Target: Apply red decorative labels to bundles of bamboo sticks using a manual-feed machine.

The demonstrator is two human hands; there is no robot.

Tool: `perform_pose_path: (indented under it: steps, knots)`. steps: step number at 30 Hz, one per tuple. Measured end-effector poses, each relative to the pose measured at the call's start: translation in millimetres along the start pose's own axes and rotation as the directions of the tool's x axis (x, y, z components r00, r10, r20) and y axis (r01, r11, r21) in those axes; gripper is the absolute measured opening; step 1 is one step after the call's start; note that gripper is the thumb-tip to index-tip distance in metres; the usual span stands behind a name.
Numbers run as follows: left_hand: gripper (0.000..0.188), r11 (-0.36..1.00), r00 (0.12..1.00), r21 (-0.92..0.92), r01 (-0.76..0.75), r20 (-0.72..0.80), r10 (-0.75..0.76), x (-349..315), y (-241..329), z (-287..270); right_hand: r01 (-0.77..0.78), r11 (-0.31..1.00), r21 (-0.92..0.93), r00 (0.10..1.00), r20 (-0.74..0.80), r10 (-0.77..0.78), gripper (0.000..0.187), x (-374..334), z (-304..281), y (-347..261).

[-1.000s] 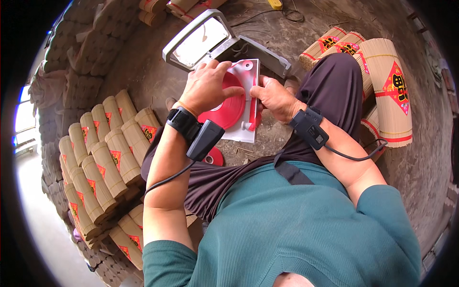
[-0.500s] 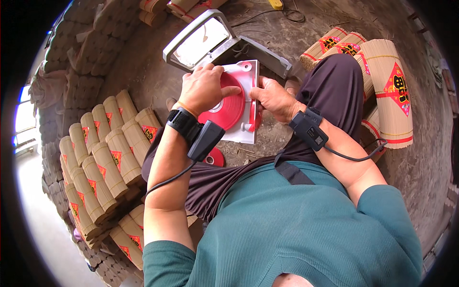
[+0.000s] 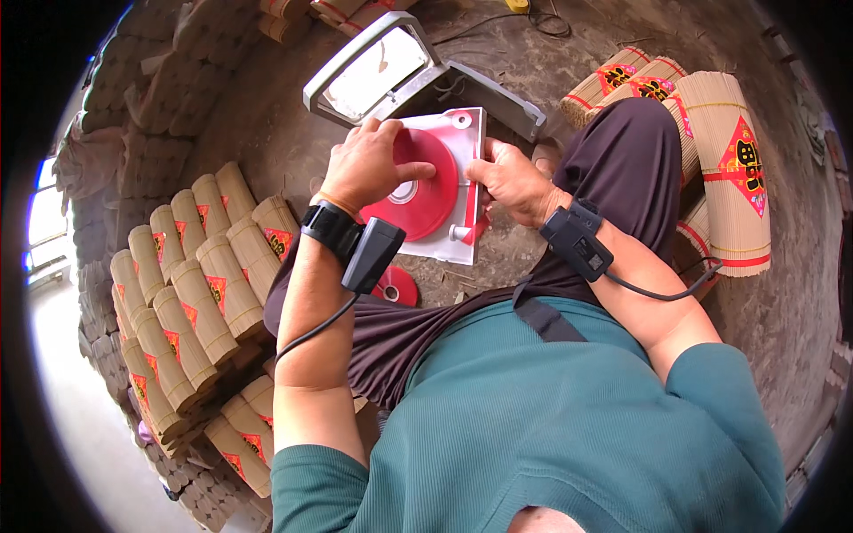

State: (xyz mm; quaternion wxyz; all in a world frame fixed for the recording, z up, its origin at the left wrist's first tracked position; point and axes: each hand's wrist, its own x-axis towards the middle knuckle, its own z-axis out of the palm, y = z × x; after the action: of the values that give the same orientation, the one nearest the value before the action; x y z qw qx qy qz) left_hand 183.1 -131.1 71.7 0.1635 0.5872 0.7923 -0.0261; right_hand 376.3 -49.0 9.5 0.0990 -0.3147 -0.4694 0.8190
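A white flat case [image 3: 442, 250] carrying a large roll of red tape [image 3: 434, 210] is held up in front of my lap. My left hand [image 3: 364, 167] grips its upper left, the thumb stretched across the red roll and the fingers over the far edge. My right hand [image 3: 514, 183] pinches the case's right edge between thumb and fingers. A small white spool [image 3: 462, 120] and a white roller [image 3: 459, 233] sit at the case's right corners. Beyond it lies an opened grey machine frame [image 3: 404, 98]. A smaller red roll [image 3: 395, 287] lies beside my left leg.
Bundles of thin tan sticks [image 3: 200, 284] with red labels are stacked at left. More bundles [image 3: 730, 173] lie against my right knee. A wall of stacked bundle ends [image 3: 133, 115] stands at far left. A cable [image 3: 546, 25] with a yellow thing [image 3: 518, 5] lies on the far floor.
My left hand has slid slightly left and down across the roll, thumb shifted left. The case has barely moved, and my right hand keeps its pinch on the edge.
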Motion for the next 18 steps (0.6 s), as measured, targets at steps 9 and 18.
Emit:
perform_pose_path:
  steps: [9, 18]
  knots:
    - [0.088, 0.969, 0.961, 0.025, -0.245, -0.123, 0.246, -5.5, 3.9, -0.7, 0.007, 0.999, 0.041, 1.000, 0.011, -0.007, 0.026, -0.6, -0.7, -3.9]
    - [0.085, 0.975, 0.936, 0.006, -0.224, -0.277, 0.217, -9.6, 1.9, 4.3, 0.053, 0.997, 0.064, 0.999, -0.004, -0.052, 0.028, 2.2, -1.1, 1.2]
